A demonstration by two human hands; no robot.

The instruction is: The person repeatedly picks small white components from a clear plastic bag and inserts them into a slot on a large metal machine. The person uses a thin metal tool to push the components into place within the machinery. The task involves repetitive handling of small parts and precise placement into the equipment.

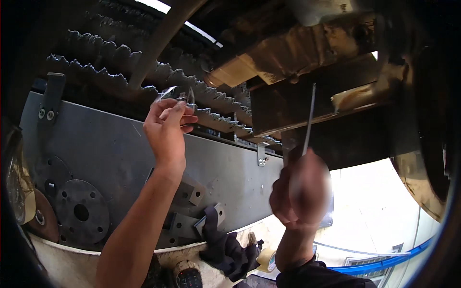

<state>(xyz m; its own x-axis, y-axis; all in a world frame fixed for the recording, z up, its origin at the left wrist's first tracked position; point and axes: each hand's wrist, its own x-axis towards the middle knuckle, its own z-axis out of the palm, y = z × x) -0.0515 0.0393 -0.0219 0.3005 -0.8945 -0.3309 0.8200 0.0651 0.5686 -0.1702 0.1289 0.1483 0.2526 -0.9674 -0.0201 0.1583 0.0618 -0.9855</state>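
Note:
My left hand (169, 126) is raised left of the middle, pinching a clear, thin piece of plastic (190, 93) between thumb and fingers. The piece catches the light in front of a row of jagged metal slats (103, 72). On the right, my right hand (301, 192) is closed and partly blurred by motion. A thin, light grey rod (310, 117) points up out of that fist, its lower end hidden in the fingers. The two hands are well apart.
A grey metal panel (225, 168) runs below the slats. Flat steel discs with holes (82, 211) and drilled steel blocks (189, 194) lean against it. Black cloth (230, 254) and a tape roll (267, 259) lie below. A stained machine head (288, 53) hangs overhead; a blue rail (384, 263) curves at lower right.

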